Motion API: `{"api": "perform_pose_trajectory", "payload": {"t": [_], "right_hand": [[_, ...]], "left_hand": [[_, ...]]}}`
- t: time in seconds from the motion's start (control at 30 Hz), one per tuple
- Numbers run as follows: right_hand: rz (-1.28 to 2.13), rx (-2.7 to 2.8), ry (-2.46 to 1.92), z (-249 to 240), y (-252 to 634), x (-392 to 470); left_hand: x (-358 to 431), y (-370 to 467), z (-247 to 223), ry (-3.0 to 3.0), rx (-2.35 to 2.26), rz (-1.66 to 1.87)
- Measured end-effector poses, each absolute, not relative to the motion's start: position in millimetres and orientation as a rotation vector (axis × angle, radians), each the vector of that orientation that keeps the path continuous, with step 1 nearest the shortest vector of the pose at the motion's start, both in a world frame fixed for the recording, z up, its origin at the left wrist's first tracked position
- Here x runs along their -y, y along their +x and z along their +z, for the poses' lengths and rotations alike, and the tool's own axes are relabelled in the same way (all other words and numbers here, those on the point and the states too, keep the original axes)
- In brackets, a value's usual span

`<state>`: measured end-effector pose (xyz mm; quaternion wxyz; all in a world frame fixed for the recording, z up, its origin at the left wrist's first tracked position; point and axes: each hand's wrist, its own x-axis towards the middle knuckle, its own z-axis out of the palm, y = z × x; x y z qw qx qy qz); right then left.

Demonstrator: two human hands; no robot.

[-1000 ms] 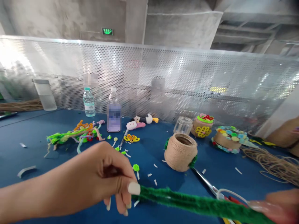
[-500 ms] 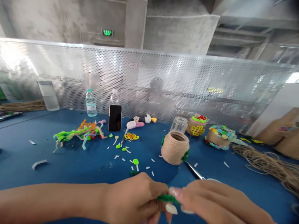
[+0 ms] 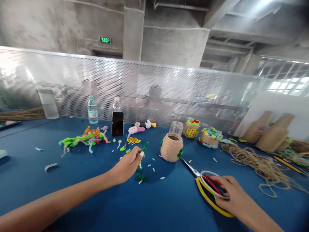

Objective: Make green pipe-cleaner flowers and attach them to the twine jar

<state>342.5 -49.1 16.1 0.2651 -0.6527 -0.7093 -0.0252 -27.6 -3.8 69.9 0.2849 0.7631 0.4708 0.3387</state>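
Pinched in my left hand (image 3: 126, 166) is a short dark green pipe cleaner (image 3: 145, 147), pointing up and away. My right hand (image 3: 230, 195) has its fingers curled over the handles of a pair of scissors (image 3: 196, 174) on the table; yellow, white and red show at the handles, and the blades point toward a twine-wrapped jar (image 3: 171, 149). That jar stands upright, with green fuzzy pieces on both sides. Below my left hand lie dark green curled pieces (image 3: 141, 178) and white paper scraps (image 3: 162, 178).
A pile of coloured pipe cleaners (image 3: 83, 139), a phone (image 3: 117, 124) and a water bottle (image 3: 92, 110) are at the left. Behind the jar stand a clear glass jar (image 3: 176, 128) and two decorated pots (image 3: 191, 129). Loose twine (image 3: 251, 161) and wrapped bottles (image 3: 275, 135) occupy the right.
My hands, together on the green pipe cleaner before, have separated. The left has carried it forward and left; the right has let go and moved right onto the scissors. The view has shifted.
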Motion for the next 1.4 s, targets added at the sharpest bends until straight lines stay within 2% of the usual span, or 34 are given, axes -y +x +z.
{"api": "perform_pose_trajectory", "payload": {"t": [0.13, 0.23, 0.33, 0.43, 0.53, 0.73, 1.0, 1.2, 1.4], "right_hand": [[0.329, 2.1, -1.722, 50.2, 344.6, 47.3], [0.309, 2.06, -1.746, 66.8, 359.1, 45.5], [0.108, 1.885, -1.832, 73.3, 380.3, 34.6], [-0.083, 1.757, -1.897, 72.7, 391.5, 19.2], [-0.118, 1.815, -1.891, 65.5, 377.1, 18.3], [0.127, 2.138, -1.873, 44.4, 323.9, 58.2], [0.422, 1.936, -2.152, 49.8, 343.4, 48.6], [0.588, 1.601, -1.778, 48.5, 348.7, 93.5], [0.954, 1.396, -1.099, 50.9, 280.0, 120.2]], "left_hand": [[-2.8, -38.5, 67.6, 2.082, -1.335, 1.008], [-13.9, -52.0, 62.5, 2.077, -1.411, 1.058], [-28.7, -62.3, 56.6, 2.069, -1.491, 1.082], [-38.7, -68.5, 53.1, 2.089, -1.532, 1.081], [-39.1, -72.7, 51.9, 2.131, -1.561, 1.078], [-29.3, -69.9, 50.8, 2.296, -1.611, 1.01], [-18.2, -64.9, 49.4, 2.51, -1.607, 0.991], [-14.8, -59.6, 62.8, 2.403, -1.478, 1.199], [-36.1, 9.9, 84.4, 2.267, -1.004, 1.329]]}}
